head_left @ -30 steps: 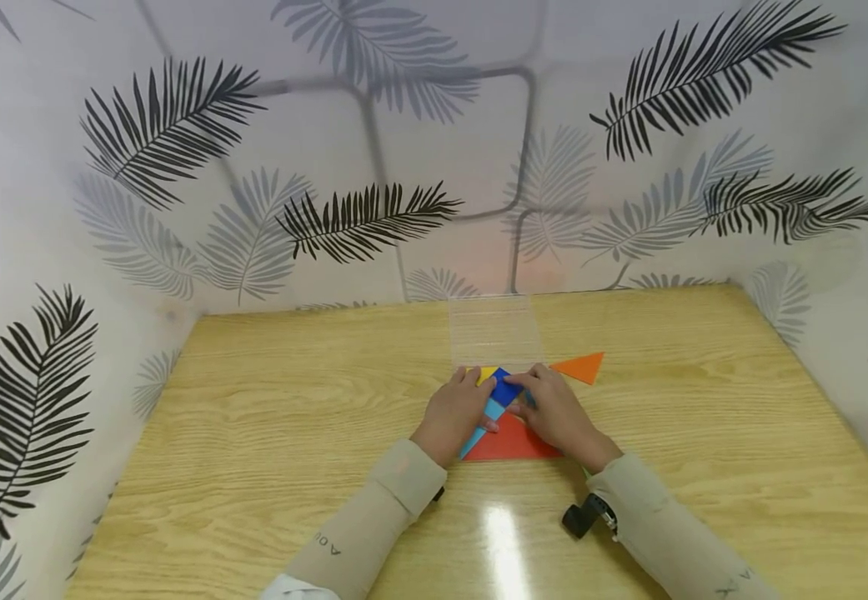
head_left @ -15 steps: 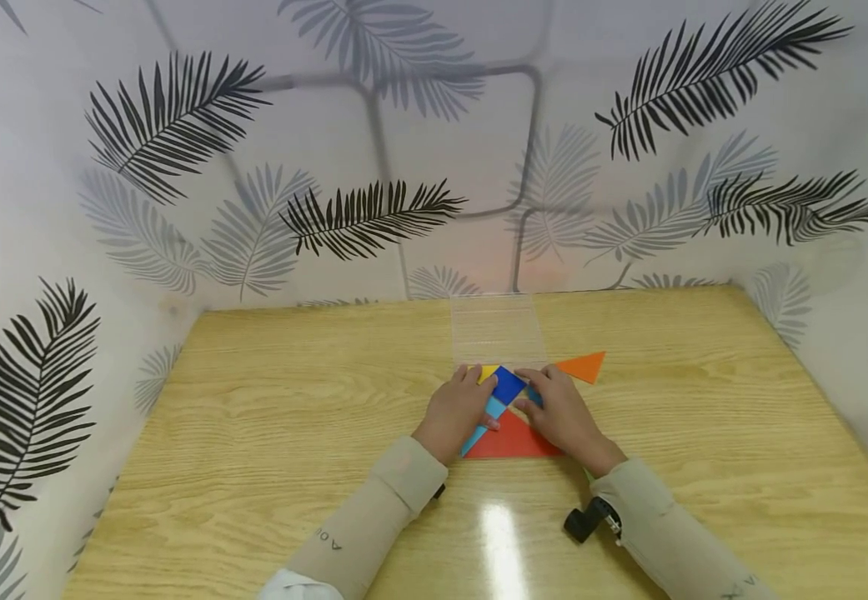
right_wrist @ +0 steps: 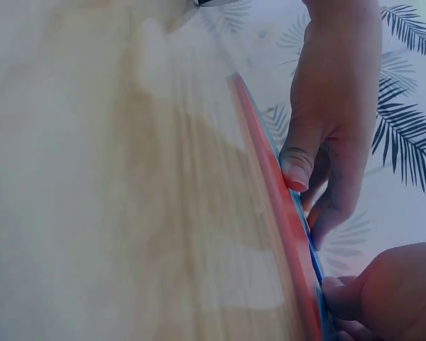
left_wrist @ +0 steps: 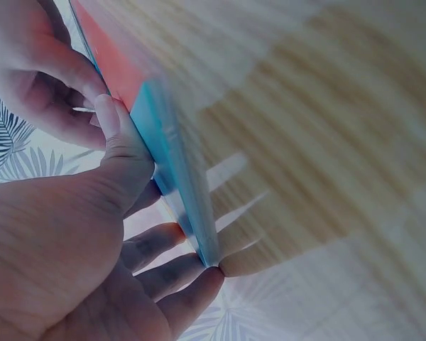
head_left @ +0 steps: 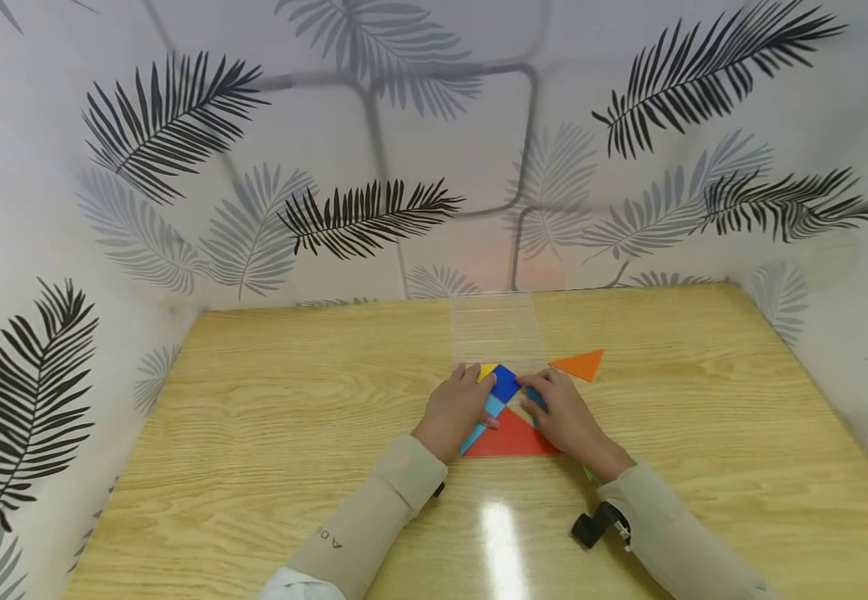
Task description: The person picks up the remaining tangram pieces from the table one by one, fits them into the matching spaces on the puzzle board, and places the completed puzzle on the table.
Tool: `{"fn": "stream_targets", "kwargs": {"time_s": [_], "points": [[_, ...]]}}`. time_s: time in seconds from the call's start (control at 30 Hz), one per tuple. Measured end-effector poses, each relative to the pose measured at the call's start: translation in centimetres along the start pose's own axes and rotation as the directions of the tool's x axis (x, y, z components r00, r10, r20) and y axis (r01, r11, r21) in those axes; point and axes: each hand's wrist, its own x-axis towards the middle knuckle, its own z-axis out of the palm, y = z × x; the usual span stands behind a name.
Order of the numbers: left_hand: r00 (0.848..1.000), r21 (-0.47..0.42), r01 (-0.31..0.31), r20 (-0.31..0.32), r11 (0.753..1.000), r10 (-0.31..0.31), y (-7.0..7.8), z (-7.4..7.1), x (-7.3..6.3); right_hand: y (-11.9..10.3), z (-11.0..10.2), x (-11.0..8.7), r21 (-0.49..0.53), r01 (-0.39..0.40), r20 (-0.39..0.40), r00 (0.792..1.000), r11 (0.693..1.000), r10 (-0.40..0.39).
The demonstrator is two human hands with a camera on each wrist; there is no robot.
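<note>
Flat coloured tangram pieces lie together at the middle of the table in the head view. My left hand [head_left: 454, 412] rests on their left side, its thumb on the light blue piece [head_left: 481, 425] and its fingers by the yellow piece [head_left: 487, 370]. A dark blue square [head_left: 505, 383] sits between both hands. My right hand [head_left: 564, 417] touches the pieces from the right, index finger at the square's corner. A teal-blue piece [head_left: 535, 397] shows between its index finger and thumb, the rest hidden. The large red triangle [head_left: 507, 437] lies in front, partly under the right hand.
A clear ridged plastic panel [head_left: 497, 327] lies behind the pieces. To the right rests a loose orange triangle [head_left: 579, 365]. A bit of green [head_left: 589, 473] peeks out beside the right wrist. Leaf-patterned cloth [head_left: 434, 150] bounds the wooden table [head_left: 313, 375].
My right hand's fingers have drawn back from over the dark blue square, then come to its right corner, leaving more of the square visible. The left hand has stayed in place.
</note>
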Motion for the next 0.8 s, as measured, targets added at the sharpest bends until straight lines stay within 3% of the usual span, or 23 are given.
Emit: {"fn": "stream_targets", "kwargs": {"time_s": [0.23, 0.4, 0.8], "points": [[1.0, -0.024, 0.02, 0.021, 1.0, -0.02, -0.3, 0.2, 0.1, 0.6, -1.4, -1.2, 0.146, 0.054, 0.155, 0.985, 0.988, -0.077], [0.999, -0.046, 0.034, 0.038, 0.998, -0.032, -0.4, 0.3, 0.0, 0.6, -2.4, -2.3, 0.138, 0.133, 0.215, 0.963, 0.981, -0.161], [1.0, -0.043, 0.008, 0.016, 0.999, -0.007, 0.0, 0.0, -0.1, 1.3, -6.1, -6.0, 0.024, 0.017, 0.237, 0.971, 1.0, -0.022]]}}
